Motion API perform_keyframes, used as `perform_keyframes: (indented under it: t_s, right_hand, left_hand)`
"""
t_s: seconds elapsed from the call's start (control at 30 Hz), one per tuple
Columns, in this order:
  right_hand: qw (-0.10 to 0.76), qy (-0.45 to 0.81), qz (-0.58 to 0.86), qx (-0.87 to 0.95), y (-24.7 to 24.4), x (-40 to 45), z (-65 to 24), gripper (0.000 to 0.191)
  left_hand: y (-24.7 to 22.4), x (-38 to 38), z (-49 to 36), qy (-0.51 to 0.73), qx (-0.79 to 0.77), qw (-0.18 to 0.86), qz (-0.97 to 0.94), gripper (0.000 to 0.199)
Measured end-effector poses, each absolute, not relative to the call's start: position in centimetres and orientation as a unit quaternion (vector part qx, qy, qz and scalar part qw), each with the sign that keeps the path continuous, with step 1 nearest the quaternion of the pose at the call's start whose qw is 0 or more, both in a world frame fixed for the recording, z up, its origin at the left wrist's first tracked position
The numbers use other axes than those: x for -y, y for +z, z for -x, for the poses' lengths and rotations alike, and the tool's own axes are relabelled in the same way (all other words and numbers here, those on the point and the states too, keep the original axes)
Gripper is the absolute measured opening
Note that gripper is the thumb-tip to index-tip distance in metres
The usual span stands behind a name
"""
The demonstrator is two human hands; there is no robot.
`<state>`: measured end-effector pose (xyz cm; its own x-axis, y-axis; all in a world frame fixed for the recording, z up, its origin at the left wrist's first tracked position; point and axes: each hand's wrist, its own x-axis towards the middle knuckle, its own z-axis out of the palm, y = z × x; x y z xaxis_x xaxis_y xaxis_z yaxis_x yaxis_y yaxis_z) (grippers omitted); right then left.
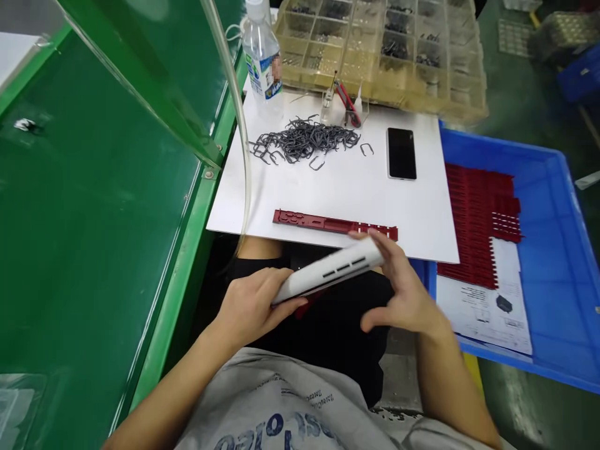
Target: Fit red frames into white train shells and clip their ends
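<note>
My left hand (253, 301) grips the left end of a long white plastic part (330, 270) with dark slots along its side. The part is held tilted above my lap, its right end higher. At that end is my right hand (404, 294), fingers stretched along the far side and thumb well apart; whether the fingertips touch the part I cannot tell. Just beyond, a dark red plastic strip (337, 224) with cut-outs lies near the front edge of the white board (300, 187). A bit of something red shows below the white part, mostly hidden.
Behind lie a pile of grey U-shaped clips (304, 139), a phone (401, 154), a bottle (263, 59) and a compartment box (375, 62). To the right, a blue bin (553, 262) holds red strips (473, 219). A green frame (173, 281) and clear hose (241, 125) border the left.
</note>
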<state>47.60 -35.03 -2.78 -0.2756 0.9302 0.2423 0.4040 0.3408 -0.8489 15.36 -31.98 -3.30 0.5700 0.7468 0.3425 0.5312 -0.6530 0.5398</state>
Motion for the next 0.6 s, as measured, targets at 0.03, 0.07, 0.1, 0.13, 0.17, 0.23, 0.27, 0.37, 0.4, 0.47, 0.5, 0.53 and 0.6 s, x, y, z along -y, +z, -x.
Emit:
perform_keyframes:
  t_s: [0.03,0.07,0.1,0.13,0.17,0.23,0.27,0.37,0.4,0.47,0.5,0.53,0.6]
  right_hand:
    - [0.434,0.299,0.500,0.687,-2.8,36.7,-46.2,0.123]
    - [0.470,0.245,0.526,0.666,-2.9,38.3,-44.6,0.123]
    - [0.482,0.194,0.531,0.670,-3.1,39.8,-43.1,0.120]
    - [0.472,0.124,0.530,0.693,-3.2,41.1,-41.9,0.110]
    - [0.450,0.050,0.525,0.720,-3.3,42.2,-40.9,0.098]
    - [0.399,-0.072,0.524,0.749,-3.3,43.6,-40.5,0.071]
    - [0.380,-0.102,0.525,0.755,-3.3,44.1,-41.0,0.060]
    - [0.359,-0.062,0.508,0.781,-2.8,44.2,-44.8,0.036]
    - [0.366,-0.032,0.497,0.786,-2.7,44.0,-46.4,0.038]
    - [0.417,0.048,0.482,0.769,-2.7,43.1,-49.4,0.052]
    - [0.454,0.099,0.479,0.744,-2.8,42.5,-50.8,0.061]
    - [0.490,0.149,0.475,0.715,-2.9,41.7,-51.9,0.067]
    - [0.543,0.212,0.467,0.665,-3.1,39.7,-53.7,0.064]
  left_hand:
    - [-2.8,32.1,-16.7,0.341,-0.399,0.270,-0.807,0.033]
    - [-2.4,32.3,-18.2,0.399,-0.420,0.359,-0.732,0.032]
    - [-1.9,32.7,-19.6,0.442,-0.426,0.452,-0.647,0.031]
    - [-1.5,33.2,-21.0,0.466,-0.419,0.541,-0.561,0.029]
    - [-1.2,33.7,-22.2,0.476,-0.404,0.616,-0.480,0.027]
    - [-0.9,34.5,-23.8,0.470,-0.376,0.716,-0.354,0.024]
    - [-0.9,34.7,-24.1,0.467,-0.368,0.741,-0.313,0.028]
    - [-1.6,34.3,-22.8,0.477,-0.337,0.761,-0.283,0.063]
    - [-1.9,33.7,-21.9,0.488,-0.328,0.750,-0.302,0.072]
    - [-2.5,32.4,-19.6,0.519,-0.320,0.699,-0.373,0.084]
    - [-2.7,31.7,-18.4,0.526,-0.323,0.659,-0.431,0.084]
    - [-2.8,30.9,-17.2,0.522,-0.328,0.609,-0.499,0.081]
    - [-2.5,29.3,-15.3,0.478,-0.336,0.486,-0.650,0.068]
